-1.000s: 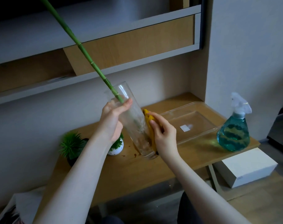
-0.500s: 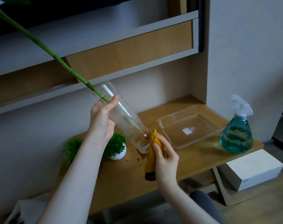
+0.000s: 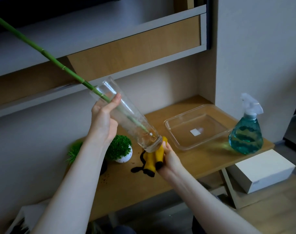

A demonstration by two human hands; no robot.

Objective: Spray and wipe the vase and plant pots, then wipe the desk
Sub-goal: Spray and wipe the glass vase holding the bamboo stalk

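Two hands busy: left hand (image 3: 103, 122) fingers wrapped round tilted vase (image 3: 127, 115); right hand (image 3: 169, 156) fingers clutching cloth (image 3: 152, 159) under vase's base.

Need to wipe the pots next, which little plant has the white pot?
The rounder, bushy plant beside the left forearm sits in the white speckled pot; the spiky plant stands further left.
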